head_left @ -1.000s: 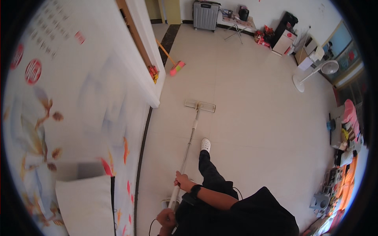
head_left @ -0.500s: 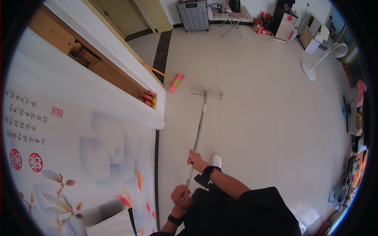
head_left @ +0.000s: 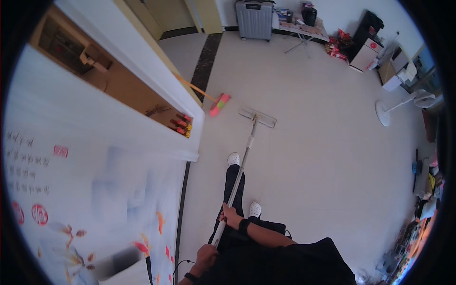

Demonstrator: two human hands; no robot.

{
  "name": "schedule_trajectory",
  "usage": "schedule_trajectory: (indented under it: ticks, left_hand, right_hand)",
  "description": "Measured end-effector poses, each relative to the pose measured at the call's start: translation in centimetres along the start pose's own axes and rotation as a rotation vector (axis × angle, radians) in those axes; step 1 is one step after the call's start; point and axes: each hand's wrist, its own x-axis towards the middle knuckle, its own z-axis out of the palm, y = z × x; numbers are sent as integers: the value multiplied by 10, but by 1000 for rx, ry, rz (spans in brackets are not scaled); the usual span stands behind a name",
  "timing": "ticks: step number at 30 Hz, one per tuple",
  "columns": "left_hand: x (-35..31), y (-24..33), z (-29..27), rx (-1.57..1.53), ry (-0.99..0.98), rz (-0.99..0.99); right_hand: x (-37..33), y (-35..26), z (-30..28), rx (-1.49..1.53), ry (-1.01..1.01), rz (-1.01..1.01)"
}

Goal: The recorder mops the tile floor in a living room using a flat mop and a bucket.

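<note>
A flat mop (head_left: 246, 151) with a long grey-and-white pole slants away from me across the pale floor. Its wide rectangular head (head_left: 267, 119) lies flat on the tiles ahead. My right hand (head_left: 232, 216), with a black band at the wrist, is wrapped round the middle of the pole. Lower down, near the pole's top end, my left hand (head_left: 206, 257) is closed on it, and its fingers are partly hidden. My left foot in a white clog (head_left: 233, 159) stands beside the pole, ahead of the other white clog (head_left: 255, 209).
A pink broom (head_left: 220, 104) leans by the wall corner left of the mop head. A patterned wall (head_left: 123, 171) runs along my left. Farther off stand a grey suitcase (head_left: 254, 21), a folding table (head_left: 304, 31) and a white fan (head_left: 382, 113). Cluttered shelves (head_left: 418, 228) line the right.
My left foot has come into view, stepped forward beside the pole. The mop and both hands have shifted a little, and the whole view has turned slightly. Both hands keep their hold.
</note>
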Motion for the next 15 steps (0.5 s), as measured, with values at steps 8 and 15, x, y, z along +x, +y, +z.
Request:
schedule_trajectory:
  ticks: [8,15]
  left_hand:
    - [160,-97,4,145,-340,247]
    - [287,-110,-43,415,-783,209]
  right_hand:
    - [39,-175,46,150,-227,-27]
    - [43,-274,98,202,-209,-50]
